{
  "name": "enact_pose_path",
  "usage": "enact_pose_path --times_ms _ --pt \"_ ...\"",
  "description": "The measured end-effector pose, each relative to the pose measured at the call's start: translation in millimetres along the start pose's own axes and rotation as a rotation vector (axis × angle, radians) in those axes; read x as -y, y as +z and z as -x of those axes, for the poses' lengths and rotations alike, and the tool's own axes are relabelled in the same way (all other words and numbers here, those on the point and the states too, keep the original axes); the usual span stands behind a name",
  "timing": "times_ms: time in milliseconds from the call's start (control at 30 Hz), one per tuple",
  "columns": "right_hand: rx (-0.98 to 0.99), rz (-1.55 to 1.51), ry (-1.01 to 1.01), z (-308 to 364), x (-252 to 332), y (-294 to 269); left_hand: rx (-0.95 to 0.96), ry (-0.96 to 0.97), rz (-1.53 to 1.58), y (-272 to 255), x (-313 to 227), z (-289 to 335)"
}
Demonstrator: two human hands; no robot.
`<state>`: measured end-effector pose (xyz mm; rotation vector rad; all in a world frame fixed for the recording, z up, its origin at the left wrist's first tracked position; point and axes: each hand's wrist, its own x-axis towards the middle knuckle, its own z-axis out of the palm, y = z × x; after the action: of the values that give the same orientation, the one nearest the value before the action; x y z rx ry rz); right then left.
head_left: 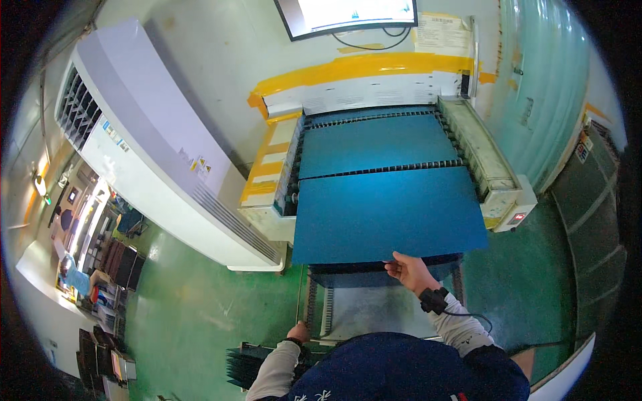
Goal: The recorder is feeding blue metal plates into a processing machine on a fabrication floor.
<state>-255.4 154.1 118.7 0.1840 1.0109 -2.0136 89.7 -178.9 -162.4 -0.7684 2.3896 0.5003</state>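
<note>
From my end I look down through the head camera: at half past eight, far off, a seated co-worker in a light-blue top (79, 281); toward ten, a tall white floor-standing air conditioner (127, 157). At seven o'clock lies a stack of thin dark sheets (241, 367), and just right of it, near six, my left hand (301, 332) is curled beside a thin metal frame; I cannot tell whether it grips anything. Around two o'clock runs a pale-sided roller conveyor (491, 150) with black rollers. The flat rectangular blue sheet (391, 217) lies at its near end, just toward four o'clock from centre. At four, my right hand (406, 271) is half curled, thumb at the sheet's near edge; whether it pinches I cannot tell. At three stands a dark-faced panel (595, 214)
</note>
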Motion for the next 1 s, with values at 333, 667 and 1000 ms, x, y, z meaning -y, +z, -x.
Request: enact_pose_path --times_ms 333,667,1000 --pt "-0.014 0.002 -0.012 -20.9 6.7 -11.3 0.043 -0.197 0.204 -12.2 -15.4 6.3" --pt "0.018 -0.003 0.009 -29.0 16.6 4.6 0.006 0.044 -0.106 10.1 21.8 -1.8" --pt "0.024 0.011 -0.009 -32.7 28.2 11.4 0.065 -0.104 0.088 -34.5 -18.5 29.4"
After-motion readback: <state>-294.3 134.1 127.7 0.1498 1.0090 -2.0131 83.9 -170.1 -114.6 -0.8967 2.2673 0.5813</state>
